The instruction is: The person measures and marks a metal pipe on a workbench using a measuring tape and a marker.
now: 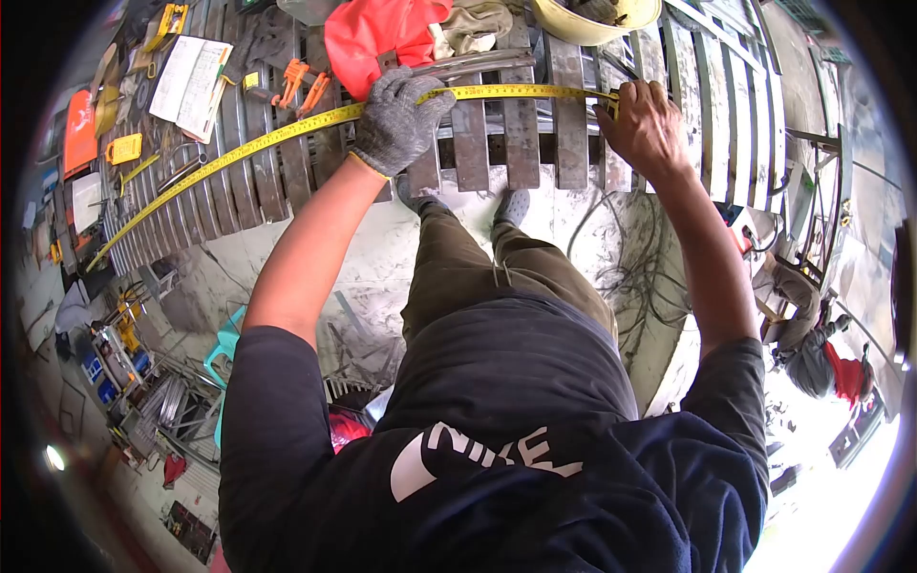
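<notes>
As it curves, yellow tape [258, 145] shows markings

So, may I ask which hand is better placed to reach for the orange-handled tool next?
Probably the left hand: it is nearer the orange-handled tool, while the right hand is farther off. Both hold the yellow tape.

Stained floor [320, 250], slatted bench [570, 143], lit lamp [54, 458]

Single head-worn view, looking down, close, wide-angle
</notes>
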The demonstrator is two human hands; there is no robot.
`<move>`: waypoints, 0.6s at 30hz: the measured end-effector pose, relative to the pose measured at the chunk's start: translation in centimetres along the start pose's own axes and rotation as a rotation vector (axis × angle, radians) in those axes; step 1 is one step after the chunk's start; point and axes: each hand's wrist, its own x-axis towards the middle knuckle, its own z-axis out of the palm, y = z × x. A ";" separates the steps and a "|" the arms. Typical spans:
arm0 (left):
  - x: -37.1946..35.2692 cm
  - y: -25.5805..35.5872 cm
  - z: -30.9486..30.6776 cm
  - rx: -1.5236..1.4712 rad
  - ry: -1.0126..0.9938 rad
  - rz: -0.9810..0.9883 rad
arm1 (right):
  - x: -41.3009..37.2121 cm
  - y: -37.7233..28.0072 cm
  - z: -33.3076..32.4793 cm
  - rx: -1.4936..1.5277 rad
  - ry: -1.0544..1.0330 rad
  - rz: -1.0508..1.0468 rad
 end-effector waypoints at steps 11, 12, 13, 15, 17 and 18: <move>0.1 0.0 -0.2 0.025 -0.030 0.001 | 4.6 -5.1 0.1 0.276 0.068 -0.170; 0.2 0.1 -0.2 -0.010 -0.012 -0.004 | 5.0 -5.2 0.4 0.288 0.029 -0.164; 0.3 0.2 -0.2 -0.044 0.008 -0.009 | 5.3 -5.4 0.6 0.299 -0.009 -0.158; 0.3 0.2 -0.2 -0.085 0.030 -0.013 | 5.5 -5.8 1.1 0.300 -0.006 -0.164; 0.2 0.1 -0.1 -0.096 0.034 -0.013 | 5.8 -6.0 1.3 0.283 -0.038 -0.172; 0.2 0.0 -0.1 -0.105 0.025 -0.019 | 5.8 -6.0 1.4 0.300 -0.007 -0.173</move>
